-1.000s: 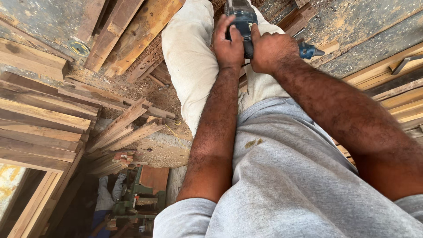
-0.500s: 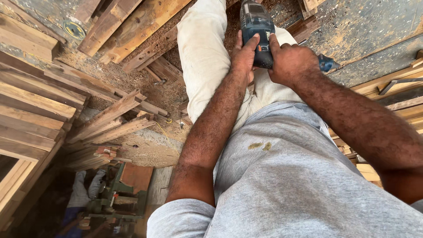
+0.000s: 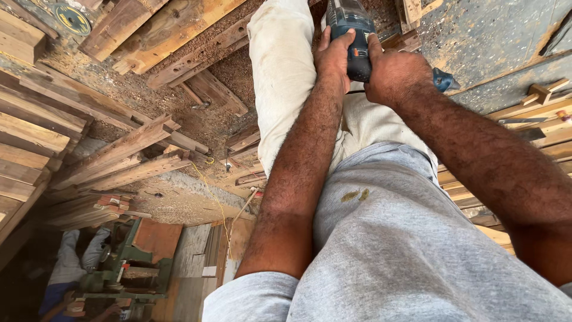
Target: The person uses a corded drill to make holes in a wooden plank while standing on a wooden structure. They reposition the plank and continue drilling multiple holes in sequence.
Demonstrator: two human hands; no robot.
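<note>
Above the sawdust-strewn planks (image 3: 149,36), two hands, left hand (image 3: 333,59) and right hand (image 3: 396,74), grip one power tool (image 3: 353,30).

Single view, head-mounted, looking steeply down the wearer's own front. Very near: grey shirt (image 3: 417,250) fills the lower right, both forearms run up the frame to the hands at the top centre, left hand (image 3: 333,56) and right hand (image 3: 396,74) closed around a blue tool (image 3: 351,30). Pale trousers (image 3: 283,77) extend away toward the top edge. Beyond the body, farther off, sawdust floor (image 3: 179,101) and stacked planks (image 3: 42,137) at left, more boards (image 3: 536,113) at right. Green machine (image 3: 119,268) sits bottom left, lower down. No second view to overlap.
</note>
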